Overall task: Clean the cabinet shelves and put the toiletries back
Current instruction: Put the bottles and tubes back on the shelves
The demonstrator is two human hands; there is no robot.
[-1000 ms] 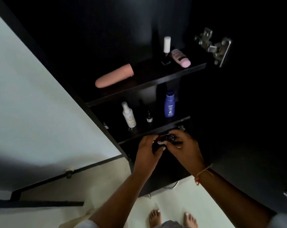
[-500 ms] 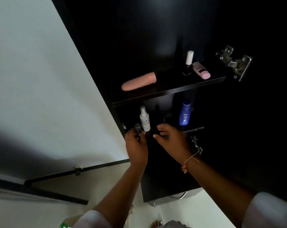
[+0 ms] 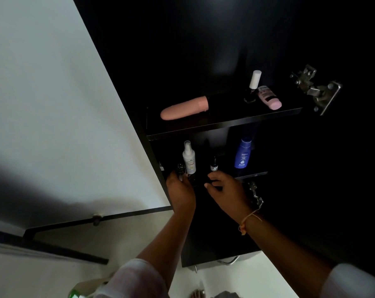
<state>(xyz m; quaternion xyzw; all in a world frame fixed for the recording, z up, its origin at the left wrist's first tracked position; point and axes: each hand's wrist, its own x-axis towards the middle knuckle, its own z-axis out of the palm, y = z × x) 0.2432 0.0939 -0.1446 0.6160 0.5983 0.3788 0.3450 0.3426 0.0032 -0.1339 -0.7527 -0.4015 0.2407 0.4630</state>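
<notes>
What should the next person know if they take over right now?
Left hand: holds a small dark bottle at the lower shelf, beside the white spray.
Right hand: loosely curled, empty, near the dropper bottle.
Done: lower shelf has spray, dropper, blue lotion; upper shelf has a pink tube, white-capped bottle, pink bottle.
Left: set the dark bottle down; I cannot tell whether more remains.

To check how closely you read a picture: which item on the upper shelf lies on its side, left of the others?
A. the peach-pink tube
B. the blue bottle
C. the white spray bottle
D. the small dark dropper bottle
A: the peach-pink tube lies flat at the upper shelf's left end.
</notes>
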